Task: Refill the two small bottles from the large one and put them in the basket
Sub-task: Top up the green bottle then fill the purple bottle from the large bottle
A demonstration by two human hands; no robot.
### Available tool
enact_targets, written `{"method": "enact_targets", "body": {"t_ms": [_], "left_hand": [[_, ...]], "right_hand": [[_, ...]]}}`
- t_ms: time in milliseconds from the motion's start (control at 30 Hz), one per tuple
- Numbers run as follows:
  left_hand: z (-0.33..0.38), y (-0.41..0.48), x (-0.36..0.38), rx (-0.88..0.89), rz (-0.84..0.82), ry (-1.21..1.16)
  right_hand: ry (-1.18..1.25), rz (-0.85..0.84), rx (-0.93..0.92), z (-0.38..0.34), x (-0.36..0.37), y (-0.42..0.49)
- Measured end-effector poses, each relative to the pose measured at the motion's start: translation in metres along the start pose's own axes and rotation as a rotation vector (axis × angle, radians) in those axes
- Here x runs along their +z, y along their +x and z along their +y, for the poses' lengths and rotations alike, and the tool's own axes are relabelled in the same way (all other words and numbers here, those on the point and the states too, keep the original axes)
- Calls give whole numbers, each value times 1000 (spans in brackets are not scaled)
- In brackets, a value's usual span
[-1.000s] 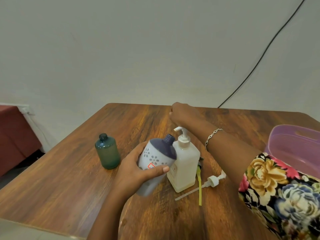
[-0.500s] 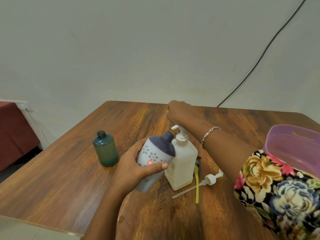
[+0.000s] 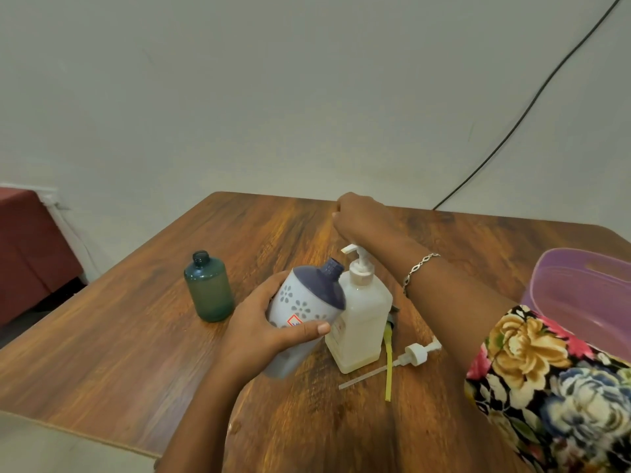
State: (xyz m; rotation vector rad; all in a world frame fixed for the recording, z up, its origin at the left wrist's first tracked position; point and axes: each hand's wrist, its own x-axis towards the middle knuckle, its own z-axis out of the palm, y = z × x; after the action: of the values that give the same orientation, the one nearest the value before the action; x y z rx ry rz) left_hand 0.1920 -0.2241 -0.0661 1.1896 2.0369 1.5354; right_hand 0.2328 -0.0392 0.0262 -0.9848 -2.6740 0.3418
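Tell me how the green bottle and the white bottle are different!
The green bottle is round, dark and has no pump; the white bottle is squarish, pale and has a pump. The green bottle stands alone; the white bottle stands by the purple-topped bottle in the left hand. Both stand upright on the table.

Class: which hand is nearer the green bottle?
Left. The left hand, gripping the flowered bottle, is just right of the green bottle; the right hand is farther, behind the pump bottle.
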Motion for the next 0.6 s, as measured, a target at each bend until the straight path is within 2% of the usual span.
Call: {"method": "enact_targets", "body": {"t_ms": [300,600], "left_hand": [[-2,-1,0,3,16,-27],[5,-3,-2,28,3,-14]], "right_hand": [[-109,41,-5,0,8,-8],[-51,-3,-6,-3,-2,-2]]}}
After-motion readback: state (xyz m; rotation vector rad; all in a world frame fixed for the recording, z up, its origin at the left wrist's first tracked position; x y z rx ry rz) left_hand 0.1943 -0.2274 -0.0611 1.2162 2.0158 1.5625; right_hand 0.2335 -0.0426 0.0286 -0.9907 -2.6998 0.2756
